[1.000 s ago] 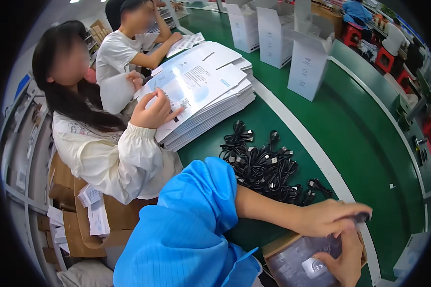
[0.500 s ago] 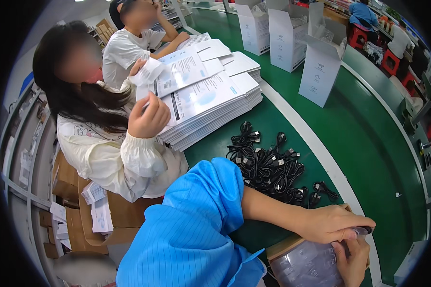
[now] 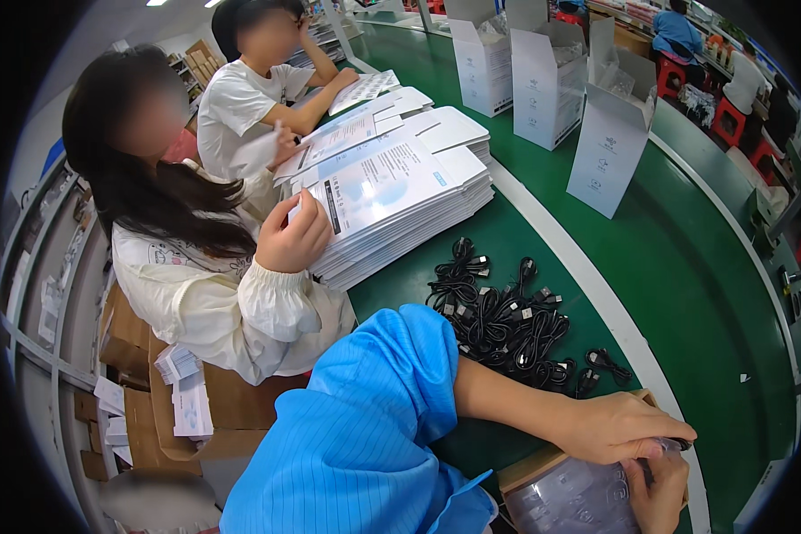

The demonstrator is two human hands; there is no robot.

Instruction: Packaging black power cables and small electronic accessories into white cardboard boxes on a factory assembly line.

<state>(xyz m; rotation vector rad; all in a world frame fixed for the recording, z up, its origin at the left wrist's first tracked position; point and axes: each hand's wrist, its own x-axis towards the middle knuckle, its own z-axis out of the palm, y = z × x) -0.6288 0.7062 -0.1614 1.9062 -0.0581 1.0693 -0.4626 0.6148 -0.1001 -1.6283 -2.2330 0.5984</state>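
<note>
My left hand (image 3: 616, 427) reaches across at the lower right, out of a blue sleeve. Its fingers are closed at the tips on a small dark piece with clear plastic (image 3: 670, 443) around it; its exact kind is unclear. Just below, my right hand (image 3: 660, 492) is curled, with its thumb and fingers against the same clear plastic. Both hands are over an open brown cardboard box (image 3: 527, 466), which holds clear plastic packaging (image 3: 571, 500). Beyond my left forearm lies a pile of black coiled USB cables (image 3: 503, 320), with a few coils (image 3: 607, 363) apart near my wrist.
A tall stack of flat white printed cartons (image 3: 409, 209) stands on the green table (image 3: 676, 294). Several upright white boxes (image 3: 610, 147) stand open at the back. To my left, a co-worker (image 3: 214, 276) in a cream jacket is beside the stack, near floor cartons (image 3: 240, 405).
My hands stay nearly in place over the box, closed around the clear plastic. The co-worker's raised hand with a pale, translucent piece has lowered toward the stack. The view has shifted slightly.
</note>
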